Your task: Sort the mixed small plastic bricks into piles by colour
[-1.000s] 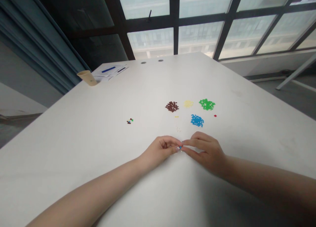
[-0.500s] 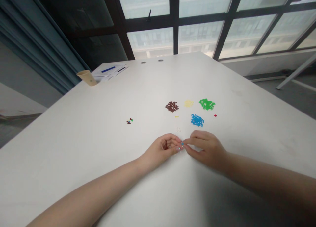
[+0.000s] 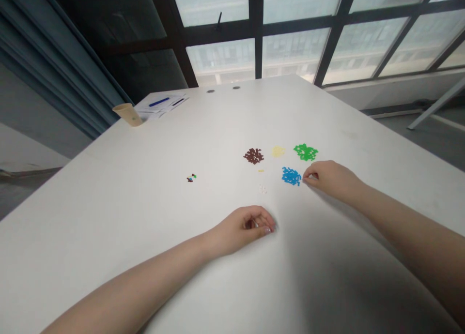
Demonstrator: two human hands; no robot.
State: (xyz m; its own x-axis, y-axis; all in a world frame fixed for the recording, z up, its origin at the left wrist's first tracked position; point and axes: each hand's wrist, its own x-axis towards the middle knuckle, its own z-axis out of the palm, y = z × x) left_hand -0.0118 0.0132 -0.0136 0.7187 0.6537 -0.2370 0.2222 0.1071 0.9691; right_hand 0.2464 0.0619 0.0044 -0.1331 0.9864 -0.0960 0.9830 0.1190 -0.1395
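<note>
My left hand [image 3: 250, 227] rests low over the table, thumb and fingertips pinched together. Whatever lies between them is too small or hidden to name. My right hand [image 3: 329, 175] is at the right edge of a pile of small blue pieces [image 3: 290, 175], its thumb and fingertips also pressed together, contents hidden. Behind the blue pile lie a green pile [image 3: 305, 152], a pale yellow pile [image 3: 278, 151] and a dark brown pile [image 3: 253, 156]. A few yellow pieces [image 3: 260, 171] and some whitish bits [image 3: 262, 189] lie left of the blue ones.
A small cluster of mixed coloured pieces [image 3: 191, 178] lies to the left on the white table [image 3: 109, 218]. A beige paper cup [image 3: 128, 114] stands at the left edge beside papers with a blue pen [image 3: 159, 102]. Dark-framed windows are behind the table.
My hands have come apart from around a small blue piece. The right one moved up and right beside the blue pile, covering where a red piece lay; the left shifted slightly nearer.
</note>
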